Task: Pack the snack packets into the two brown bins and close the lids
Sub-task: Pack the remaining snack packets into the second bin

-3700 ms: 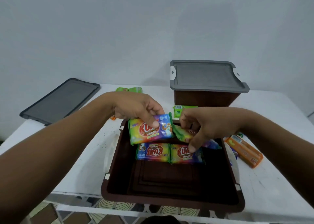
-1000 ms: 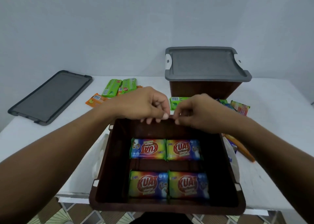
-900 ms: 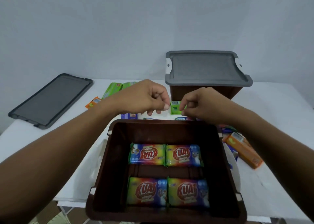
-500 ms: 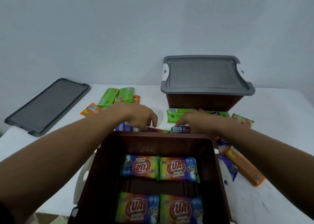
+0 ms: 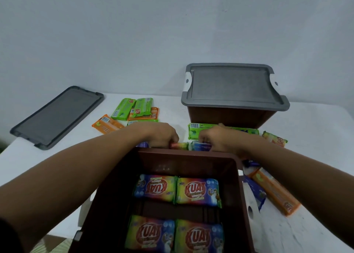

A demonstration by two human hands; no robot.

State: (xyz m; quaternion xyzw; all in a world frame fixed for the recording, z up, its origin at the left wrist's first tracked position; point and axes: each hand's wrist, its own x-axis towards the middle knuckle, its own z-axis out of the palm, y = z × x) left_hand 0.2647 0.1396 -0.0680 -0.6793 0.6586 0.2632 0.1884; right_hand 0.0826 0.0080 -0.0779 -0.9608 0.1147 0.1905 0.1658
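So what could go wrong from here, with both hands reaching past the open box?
1. The left hand and right hand each seem to grip just one end of a packet, the rainbow packet and blue packet; either may slip on the lift.
2. Both forearms reach over the rim of the open bin, which seems to sit at the near edge of the table; a bump might tip it.

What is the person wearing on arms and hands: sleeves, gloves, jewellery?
Both forearms are bare. The left hand and right hand show no gloves, rings or watch. A dark patch at the left arm's upper end may be a sleeve edge, but it is too dim to tell.
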